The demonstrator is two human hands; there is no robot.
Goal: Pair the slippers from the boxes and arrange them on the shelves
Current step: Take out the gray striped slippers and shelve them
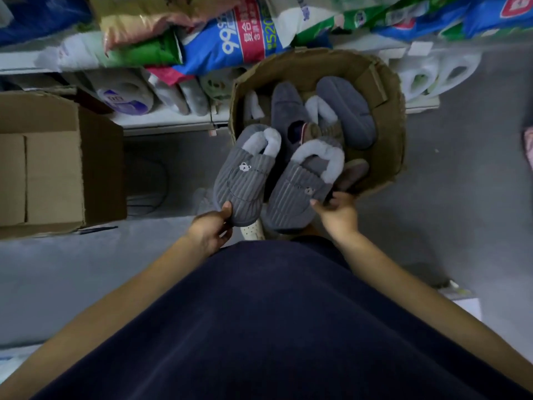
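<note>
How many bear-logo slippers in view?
2. The left slipper is gripped by the left hand, the right slipper by the right hand, side by side at the cardboard box. More may lie hidden in the box.

Soft plastic packs crowd the top of the view: a blue and red pack (242, 33) printed with large white digits, a green pack (150, 53) just left of it, and a pale orange bag (135, 21) above that. Lower down stands a white pack with purple print (124, 98). White plastic jugs (441, 75) with loop handles sit at the upper right. A white sheet (464, 306) lies on the grey floor (461, 212) at the lower right. Something pink (529, 148) shows at the right edge, too cut off to identify.
</note>
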